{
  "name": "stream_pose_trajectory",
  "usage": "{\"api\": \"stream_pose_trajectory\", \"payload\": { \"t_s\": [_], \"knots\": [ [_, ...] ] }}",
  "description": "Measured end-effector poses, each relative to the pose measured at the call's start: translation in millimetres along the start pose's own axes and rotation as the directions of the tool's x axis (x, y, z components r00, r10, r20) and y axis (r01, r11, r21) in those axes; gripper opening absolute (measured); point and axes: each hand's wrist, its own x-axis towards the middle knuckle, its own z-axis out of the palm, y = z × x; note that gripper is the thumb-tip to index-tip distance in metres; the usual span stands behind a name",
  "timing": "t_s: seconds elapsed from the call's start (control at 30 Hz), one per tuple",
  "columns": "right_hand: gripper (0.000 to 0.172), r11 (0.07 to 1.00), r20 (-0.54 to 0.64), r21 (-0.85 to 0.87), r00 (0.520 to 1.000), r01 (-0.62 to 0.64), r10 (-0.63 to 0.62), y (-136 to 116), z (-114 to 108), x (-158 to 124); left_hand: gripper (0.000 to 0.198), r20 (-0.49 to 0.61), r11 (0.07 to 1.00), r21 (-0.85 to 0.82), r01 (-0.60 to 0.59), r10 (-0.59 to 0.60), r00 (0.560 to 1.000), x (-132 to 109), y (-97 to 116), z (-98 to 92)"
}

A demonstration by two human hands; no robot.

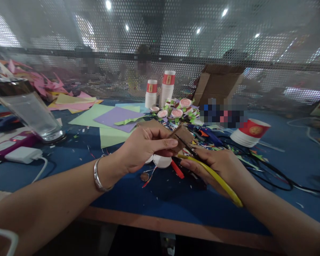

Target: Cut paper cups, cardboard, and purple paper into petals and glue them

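My left hand (141, 147), with a silver bangle on its wrist, pinches a small folded piece of brown cardboard (185, 134) between thumb and fingers. Closed around a yellow-handled tool (220, 179), my right hand (218, 161) brings its narrow dark tips to the cardboard's edge. Whether the tool is pliers or scissors, I cannot tell. Below the hands lie white round pieces (162, 161), a red stick-like item (177, 169) and a small brown disc (144, 176). Part of another brown cardboard piece (153, 125) shows behind my left fingers.
Green and purple paper sheets (117, 117) lie behind my left hand. Stacked paper cups (167, 89) stand at the back beside paper flowers (176, 113). A red-and-white cup (250, 133) and black cables (269, 174) are on the right; a glass tumbler (33, 113) and purple power strip (12, 144) are left.
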Motion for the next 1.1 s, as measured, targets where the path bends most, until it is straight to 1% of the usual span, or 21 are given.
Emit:
{"api": "stream_pose_trajectory", "payload": {
  "t_s": [0.07, 0.13, 0.2, 0.23, 0.3, 0.4, 0.5, 0.6, 0.77, 0.83, 0.97, 1.03, 1.1],
  "knots": [
    [0.049, 1.000, -0.008, -0.019, 1.000, 0.008, -0.008, 0.2, -0.1, -0.4, 0.016, 0.007, 1.000, -0.002, 0.008, -0.008, 1.000, 0.0, -0.2, -0.1],
    [0.051, 1.000, -0.012, -0.030, 1.000, 0.007, -0.007, -0.2, 0.3, -0.8, 0.019, -0.011, 1.000, -0.003, 0.009, -0.009, 1.000, 0.0, -0.5, -0.3],
    [0.052, 0.999, -0.035, -0.038, 0.999, 0.004, -0.006, -0.9, 1.1, -1.0, 0.022, -0.037, 1.000, 0.002, 0.000, 0.000, 0.999, 0.0, -0.5, -0.5],
    [0.051, 0.999, -0.053, -0.038, 0.999, 0.010, -0.012, -1.3, 1.6, -1.0, 0.023, -0.032, 1.000, 0.008, -0.002, 0.003, 0.999, -0.1, -0.3, -0.6],
    [0.048, 0.999, -0.089, -0.027, 0.995, 0.041, -0.044, -1.8, 2.7, -1.0, 0.025, 0.015, 1.000, 0.020, 0.002, -0.002, 1.000, -0.2, 0.6, -0.5],
    [0.046, 0.997, -0.101, 0.006, 0.992, 0.081, -0.080, -0.7, 5.1, -1.0, 0.032, 0.076, 0.999, 0.035, 0.036, -0.039, 0.996, 0.0, 2.0, 0.1],
    [0.050, 0.997, -0.094, 0.000, 0.993, 0.071, -0.071, 2.8, 8.9, -1.1, 0.036, 0.061, 0.997, 0.030, 0.071, -0.073, 0.995, 0.7, 1.7, 0.4],
    [0.057, 0.999, -0.089, -0.006, 0.995, 0.052, -0.052, 5.5, 11.4, -1.7, 0.033, 0.060, 0.996, 0.011, 0.083, -0.084, 0.995, 1.2, -0.7, -0.5],
    [0.057, 0.999, -0.064, -0.009, 0.997, 0.040, -0.040, 3.2, 10.8, -1.4, 0.028, 0.070, 0.998, 0.006, 0.062, -0.062, 0.996, 1.1, -3.3, -1.9],
    [0.056, 0.999, -0.080, -0.008, 0.996, 0.045, -0.045, 2.0, 11.2, -0.6, 0.030, 0.068, 0.998, 0.012, 0.065, -0.065, 0.996, 1.1, -3.2, -1.5],
    [0.057, 1.000, -0.091, -0.014, 0.996, 0.014, -0.015, 2.1, 13.5, 0.0, 0.037, 0.088, 0.993, 0.005, 0.114, -0.114, 0.989, 1.1, -3.1, 0.7],
    [0.059, 1.000, -0.087, -0.011, 0.996, 0.011, -0.012, 2.6, 13.5, -0.7, 0.038, 0.093, 0.993, 0.003, 0.115, -0.115, 0.989, 0.9, -2.6, 1.6],
    [0.058, 0.999, -0.083, -0.015, 0.996, 0.034, -0.035, 2.9, 12.4, -1.5, 0.036, 0.090, 0.994, 0.013, 0.106, -0.106, 0.990, 0.5, -1.5, 1.9]
  ]
}}
